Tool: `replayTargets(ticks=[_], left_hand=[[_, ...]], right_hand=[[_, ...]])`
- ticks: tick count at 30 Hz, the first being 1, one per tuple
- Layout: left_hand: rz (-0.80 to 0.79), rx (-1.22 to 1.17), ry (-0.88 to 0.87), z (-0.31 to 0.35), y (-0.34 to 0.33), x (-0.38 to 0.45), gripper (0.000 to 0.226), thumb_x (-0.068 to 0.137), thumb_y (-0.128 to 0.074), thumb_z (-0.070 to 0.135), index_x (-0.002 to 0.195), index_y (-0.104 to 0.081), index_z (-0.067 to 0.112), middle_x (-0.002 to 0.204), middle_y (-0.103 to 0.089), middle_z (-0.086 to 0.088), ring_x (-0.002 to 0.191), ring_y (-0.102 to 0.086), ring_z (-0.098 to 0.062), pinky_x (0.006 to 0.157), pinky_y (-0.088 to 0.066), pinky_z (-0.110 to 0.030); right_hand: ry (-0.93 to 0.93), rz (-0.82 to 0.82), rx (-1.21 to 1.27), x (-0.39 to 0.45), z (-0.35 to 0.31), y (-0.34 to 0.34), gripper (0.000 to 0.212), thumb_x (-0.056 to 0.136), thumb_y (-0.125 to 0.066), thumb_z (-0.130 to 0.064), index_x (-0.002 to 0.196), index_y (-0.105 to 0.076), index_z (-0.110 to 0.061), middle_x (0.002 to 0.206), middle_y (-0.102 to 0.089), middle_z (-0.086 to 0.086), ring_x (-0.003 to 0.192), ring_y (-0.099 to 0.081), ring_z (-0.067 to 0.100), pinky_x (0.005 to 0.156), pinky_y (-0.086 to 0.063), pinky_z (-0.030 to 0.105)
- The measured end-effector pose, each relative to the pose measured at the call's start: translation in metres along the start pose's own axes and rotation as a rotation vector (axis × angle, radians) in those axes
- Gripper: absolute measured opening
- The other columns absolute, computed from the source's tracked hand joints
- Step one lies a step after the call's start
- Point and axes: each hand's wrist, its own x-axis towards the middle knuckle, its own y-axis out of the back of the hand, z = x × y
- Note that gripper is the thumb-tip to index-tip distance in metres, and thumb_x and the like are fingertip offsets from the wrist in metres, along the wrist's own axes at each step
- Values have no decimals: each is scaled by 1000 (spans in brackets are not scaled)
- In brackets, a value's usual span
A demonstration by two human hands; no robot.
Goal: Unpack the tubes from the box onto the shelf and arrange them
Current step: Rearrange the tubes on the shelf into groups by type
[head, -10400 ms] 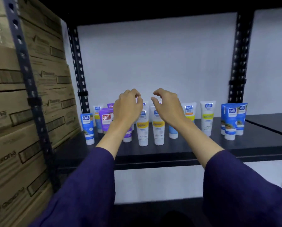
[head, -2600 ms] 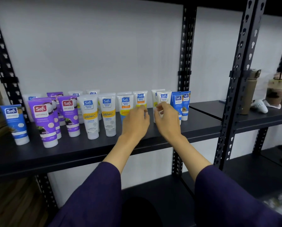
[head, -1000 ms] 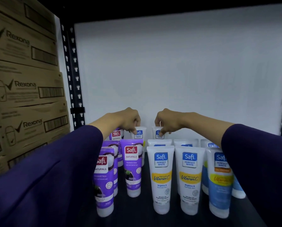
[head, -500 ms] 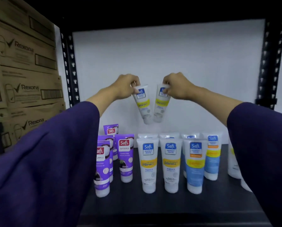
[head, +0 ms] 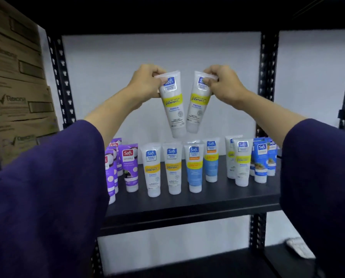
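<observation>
Left hand (head: 145, 83) gripping one white tube (head: 172, 105), right hand (head: 225, 85) pinching another tube (head: 198, 101), both raised above shelf (head: 187, 205).

Glossy plastic tubes (head: 172, 105), a matt black metal shelf (head: 187, 205), brown cardboard cartons (head: 17, 101).

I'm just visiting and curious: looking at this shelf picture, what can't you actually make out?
All in the head view:
- The purple tubes: the leftmost ones are partly hidden behind the left sleeve.
- The dark blue tubes: the right sleeve cuts off whatever stands beyond them.
- Small print on the two held tubes: too blurred to read.
- The box the tubes came from: not in view.
- The white thing on the lower shelf: too blurred to identify.
</observation>
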Motion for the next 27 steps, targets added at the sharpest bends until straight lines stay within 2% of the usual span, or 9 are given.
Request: replayTargets(ticks=[4, 9, 14, 17, 19, 21, 24, 25, 27], left_hand=[[-52, -26, 17, 2, -45, -27, 14, 93, -53, 3, 102, -63, 2, 88, -58, -4, 83, -60, -21, 71, -59, -31], [-82, 22, 4, -10, -104, -61, 12, 91, -55, 6, 93, -67, 10, 85, -62, 2, 92, -63, -23, 87, -55, -42], [-65, 34, -3, -32, -150, -93, 14, 92, -53, 5, 97, -65, 10, 95, -62, -1, 86, -57, -15, 72, -48, -21], [-54, 76, -9, -49, -169, -102, 16, 94, -51, 5, 100, -65, 11, 103, -61, -2, 91, -54, -13, 76, -40, -20], [-30, 88, 4, -56, -176, -106, 18, 95, -49, 5, 104, -63, 11, 107, -59, -3, 93, -51, -11, 78, -37, -18], [-3, 87, 1, -59, -180, -107, 18, 96, -48, 7, 107, -62, 12, 108, -57, -4, 93, -50, -10, 72, -35, -7], [49, 49, 10, -64, -186, -111, 20, 95, -52, 9, 113, -59, 14, 110, -55, -3, 95, -52, -11, 75, -39, -4], [64, 6, 22, -67, -189, -114, 25, 93, -55, 9, 117, -55, 16, 113, -55, -2, 99, -54, -13, 80, -43, -10], [59, -101, 65, -73, -197, -123, 44, 89, -62, 10, 127, -44, 21, 116, -56, 2, 103, -57, -13, 83, -50, -21]], right_hand=[[-1, -55, -101, -40, 18, 25, 18, 94, -52, -11, 108, -63, -8, 99, -64, 6, 93, -58, 19, 84, -49, 35], [-50, -101, -173, -93, 45, 42, 21, 95, -52, -10, 114, -62, -8, 101, -62, 4, 92, -53, 15, 76, -41, 23], [-78, -148, -212, -127, 77, 36, 25, 96, -50, -9, 118, -60, -7, 114, -63, 7, 104, -55, 19, 83, -37, 21], [-76, -154, -224, -138, 92, 29, 26, 96, -50, -9, 119, -60, -7, 117, -62, 8, 106, -54, 20, 85, -38, 22], [-83, -158, -208, -144, 102, 22, 26, 96, -50, -9, 119, -60, -9, 111, -61, 6, 100, -53, 17, 78, -37, 14], [-87, -160, -196, -148, 109, 16, 27, 96, -49, -11, 121, -59, -11, 104, -56, 2, 95, -51, 13, 72, -35, 3], [-78, -78, -123, -154, 116, 9, 33, 96, -51, -14, 128, -54, -17, 111, -57, 2, 94, -53, 11, 82, -45, 14], [-95, -45, -58, -158, 117, 7, 38, 95, -53, -14, 132, -49, -19, 111, -58, 1, 93, -56, 9, 82, -49, 20], [-157, 11, 101, -169, 118, 1, 49, 93, -57, -12, 137, -38, -22, 105, -59, -4, 88, -60, 0, 76, -52, 17]])
